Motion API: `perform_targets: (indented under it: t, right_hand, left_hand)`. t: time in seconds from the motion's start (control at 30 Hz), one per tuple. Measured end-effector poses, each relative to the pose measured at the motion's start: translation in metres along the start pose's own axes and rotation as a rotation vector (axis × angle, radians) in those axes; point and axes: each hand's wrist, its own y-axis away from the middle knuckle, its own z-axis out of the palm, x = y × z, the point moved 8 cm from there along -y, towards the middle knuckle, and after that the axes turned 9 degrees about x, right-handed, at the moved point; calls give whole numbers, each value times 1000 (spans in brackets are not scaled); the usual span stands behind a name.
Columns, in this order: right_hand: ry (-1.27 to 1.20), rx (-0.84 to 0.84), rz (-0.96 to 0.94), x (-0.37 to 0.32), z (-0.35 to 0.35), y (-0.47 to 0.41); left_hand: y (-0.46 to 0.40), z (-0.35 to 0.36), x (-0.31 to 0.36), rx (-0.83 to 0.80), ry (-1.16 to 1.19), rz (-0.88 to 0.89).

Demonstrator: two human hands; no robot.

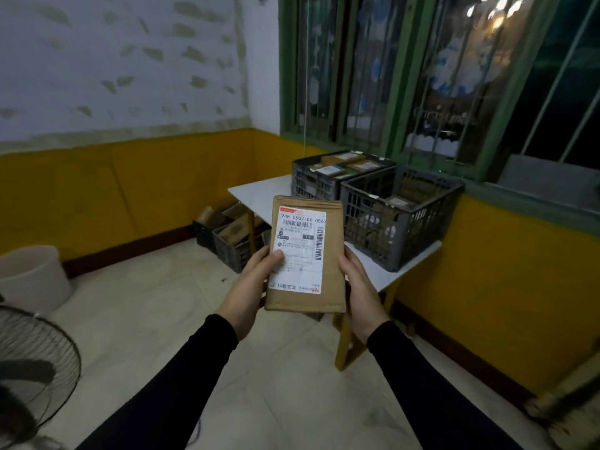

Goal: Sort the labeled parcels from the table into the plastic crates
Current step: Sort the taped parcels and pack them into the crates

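Step in hand: the person is holding one brown cardboard parcel (305, 254) up in front of the camera, label side facing, apparently reading its white shipping label (300, 250) to decide which crate it belongs in.
Left hand (251, 289): it is gripping the parcel's left edge, thumb lying across the label, fingers hidden behind.
Right hand (358, 292): it is holding the parcel's right edge, fingers going behind the cardboard.
Parcel position: it is being carried in the air, in front of the white surface (259, 191) and not touching it.
Near crate (399, 219): a dark plastic crate is sitting on the surface's right part, with a few parcels lying low inside.
Far crate (334, 175): it is standing just behind the near one, filled close to its rim with boxes.
Floor crates (232, 237): more crates holding cardboard are sitting under the surface.
Next move, as a judgement: the person is likely needing to step closer, match the label to a crate, then lower the parcel flat inside; the far crate is leaving little room.
Elsewhere: a white bucket (32, 277) and a fan (35, 365) are standing on the floor at left.
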Motion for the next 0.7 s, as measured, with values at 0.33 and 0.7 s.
perform_targets:
  t: [0.33, 0.7]
  right_hand:
    - [90, 73, -40, 4, 11, -200]
    - [92, 313, -71, -7, 3, -411]
  left_hand:
    - [-223, 24, 7, -123, 70, 42]
    - [-453, 79, 26, -305, -8, 3]
